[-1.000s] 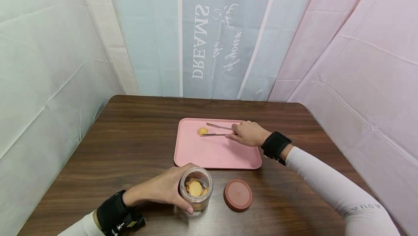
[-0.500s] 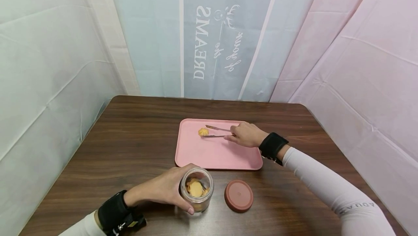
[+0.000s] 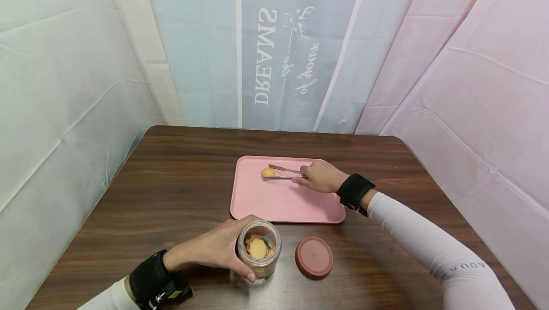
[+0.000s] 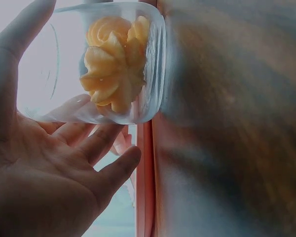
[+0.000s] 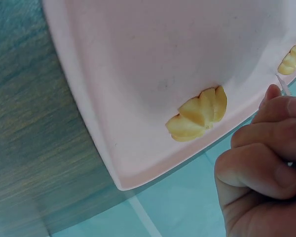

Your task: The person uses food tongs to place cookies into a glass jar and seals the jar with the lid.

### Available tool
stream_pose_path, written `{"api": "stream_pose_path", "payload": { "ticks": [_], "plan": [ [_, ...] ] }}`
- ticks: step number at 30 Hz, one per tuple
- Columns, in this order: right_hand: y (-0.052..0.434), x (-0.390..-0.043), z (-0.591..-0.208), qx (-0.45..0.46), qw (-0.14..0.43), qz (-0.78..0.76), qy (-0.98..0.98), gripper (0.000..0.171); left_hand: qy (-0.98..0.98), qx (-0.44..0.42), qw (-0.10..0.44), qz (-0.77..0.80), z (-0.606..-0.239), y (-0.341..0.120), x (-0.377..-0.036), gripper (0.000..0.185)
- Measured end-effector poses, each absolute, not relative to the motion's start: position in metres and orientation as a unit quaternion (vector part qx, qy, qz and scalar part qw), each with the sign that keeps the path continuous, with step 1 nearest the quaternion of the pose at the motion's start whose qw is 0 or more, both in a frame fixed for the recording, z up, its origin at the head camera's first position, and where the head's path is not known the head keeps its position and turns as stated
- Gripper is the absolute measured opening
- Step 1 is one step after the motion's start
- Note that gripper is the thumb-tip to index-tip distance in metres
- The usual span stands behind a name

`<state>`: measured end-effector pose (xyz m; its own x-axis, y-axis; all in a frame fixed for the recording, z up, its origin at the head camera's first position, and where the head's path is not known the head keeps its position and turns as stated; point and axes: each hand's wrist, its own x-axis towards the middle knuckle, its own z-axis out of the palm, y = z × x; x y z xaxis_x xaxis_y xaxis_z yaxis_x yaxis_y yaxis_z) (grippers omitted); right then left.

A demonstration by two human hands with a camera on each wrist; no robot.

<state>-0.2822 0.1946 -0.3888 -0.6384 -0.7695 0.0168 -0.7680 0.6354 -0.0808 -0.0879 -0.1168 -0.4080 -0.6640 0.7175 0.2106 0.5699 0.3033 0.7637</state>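
Note:
My left hand [image 3: 220, 244] holds a clear glass jar [image 3: 270, 266] from its left side, thumb and fingers around it. The jar is uncapped and has several flower-shaped cookies [image 4: 113, 71] inside. Over the pink tray [image 3: 274, 205], my right hand [image 3: 322, 176] grips metal tongs [image 3: 283, 178]. The tongs' tips lie on either side of a cookie [image 3: 268, 172] near the tray's far left; whether both tips touch it I cannot tell. In the right wrist view a second cookie [image 5: 200, 113] lies near a tray corner, hidden by my right hand in the head view.
A reddish-brown round lid [image 3: 314, 257] lies to the right of the jar. Dark wooden table [image 3: 180, 176] surrounds the tray. Fabric curtains [image 3: 206, 62] hang behind the table and along both sides.
The tongs have shifted slightly left and their tips have drawn nearer to each other around the cookie. My left hand and the jar keep their place.

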Motion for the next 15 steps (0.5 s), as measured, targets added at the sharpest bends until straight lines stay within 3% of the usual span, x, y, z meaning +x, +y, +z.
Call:
{"api": "stream_pose_path", "payload": {
  "ticks": [6,15],
  "plan": [
    [0.1948,-0.2846,-0.3933,-0.45,-0.033,-0.043,0.891,0.046,0.802,0.398,0.089,0.436,-0.4078,-0.1176,-0.0886,0.085],
    [0.1956,-0.2842,-0.3981,-0.453,-0.037,-0.044,0.89,0.047,0.804,0.396,0.091,0.435,-0.4092,-0.1178,-0.0876,0.085]
  ]
}}
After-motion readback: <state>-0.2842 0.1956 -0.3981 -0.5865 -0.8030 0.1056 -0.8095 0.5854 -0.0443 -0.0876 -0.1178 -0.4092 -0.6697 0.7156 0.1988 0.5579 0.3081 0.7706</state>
